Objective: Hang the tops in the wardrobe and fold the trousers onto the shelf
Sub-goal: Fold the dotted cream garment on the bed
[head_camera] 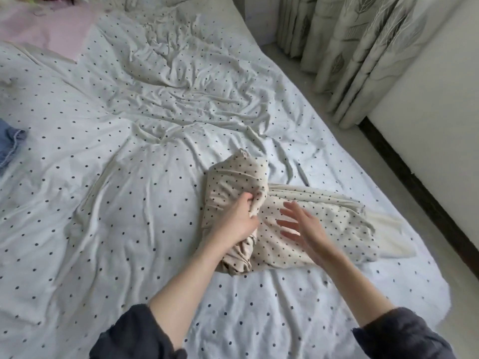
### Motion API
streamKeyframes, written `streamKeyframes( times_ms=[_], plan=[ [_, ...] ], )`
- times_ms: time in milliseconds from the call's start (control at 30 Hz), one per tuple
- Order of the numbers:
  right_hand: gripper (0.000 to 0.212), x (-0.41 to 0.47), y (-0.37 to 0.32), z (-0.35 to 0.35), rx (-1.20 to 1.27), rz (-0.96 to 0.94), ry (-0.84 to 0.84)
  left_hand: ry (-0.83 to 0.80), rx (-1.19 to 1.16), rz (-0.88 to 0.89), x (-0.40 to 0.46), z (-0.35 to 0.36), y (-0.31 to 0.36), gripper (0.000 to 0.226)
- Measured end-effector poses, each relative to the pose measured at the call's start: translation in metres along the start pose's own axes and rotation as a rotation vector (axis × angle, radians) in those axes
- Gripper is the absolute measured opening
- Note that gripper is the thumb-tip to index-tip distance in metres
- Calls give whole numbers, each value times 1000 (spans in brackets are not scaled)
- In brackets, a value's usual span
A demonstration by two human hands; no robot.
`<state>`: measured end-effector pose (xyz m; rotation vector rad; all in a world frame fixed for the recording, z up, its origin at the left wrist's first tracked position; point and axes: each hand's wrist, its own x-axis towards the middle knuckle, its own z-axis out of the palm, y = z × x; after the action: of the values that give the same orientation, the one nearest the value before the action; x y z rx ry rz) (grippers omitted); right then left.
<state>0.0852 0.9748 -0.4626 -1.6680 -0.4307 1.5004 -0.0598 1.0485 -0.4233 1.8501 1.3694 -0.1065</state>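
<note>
The left hand [239,217] is gripping a bunched fold of the cream polka-dot trousers [305,224], fingers curled into the cloth at the lower centre of the frame, while the right hand [302,225] is hovering just to its right with fingers spread and holding nothing. The trousers are lying on the bed [129,151], right of centre and near the edge at the right of the frame.

The likeliest trouble is the bundle loosening: the cloth looks soft and thin, and the gathered part under the left hand is crumpling rather than lying flat, so lifting it one-handed could let the layers slide apart. The spotted bed sheet has almost the same pattern, so a pinch might catch it too.

The trousers are partly folded, one section doubled upward, another stretching toward the right with a plain cream lining showing at its end. A blue denim garment [10,143] is sitting at the left edge.
</note>
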Motion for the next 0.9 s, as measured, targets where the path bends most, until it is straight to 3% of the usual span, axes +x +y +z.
streamKeyframes(
  times_ms=[100, 133, 200, 267, 333, 433, 500, 633, 700, 767, 900],
  plan=[
    [34, 1, 6, -16, 46, 59, -63, -176, 25, -98, 10, 45, 5, 53],
    [30, 2, 9, -21, 31, 59, -91, -165, 9, -107, 10, 53, 5, 49],
    [24, 4, 15, -19, -45, 32, -87, 79, -7, -75, 7, 49, -6, 38],
    [30, 5, 21, -12, -163, -56, 21, 368, -39, -106, 5, 34, -29, 33],
    [33, 6, 28, -4, -237, -117, 120, 448, -120, -229, 8, 20, -52, 36],
    [37, 5, 38, 11, -293, -146, 50, 209, -542, -459, 14, 10, -69, 40],
    [42, 5, 41, 17, -323, -156, -42, 58, -734, -522, 17, 10, -69, 43],
    [45, 16, 38, 16, -317, -108, -166, 68, -722, -462, 21, 12, -63, 51],
    [45, 18, 36, 11, -279, -69, -213, 76, -646, -412, 17, 10, -57, 44],
    [45, 16, 32, 5, -181, -7, -264, 52, -548, -344, 8, 7, -48, 31],
    [43, 10, 16, -11, 69, 143, -286, 56, -485, -179, -2, 8, -8, 31]
  ],
)
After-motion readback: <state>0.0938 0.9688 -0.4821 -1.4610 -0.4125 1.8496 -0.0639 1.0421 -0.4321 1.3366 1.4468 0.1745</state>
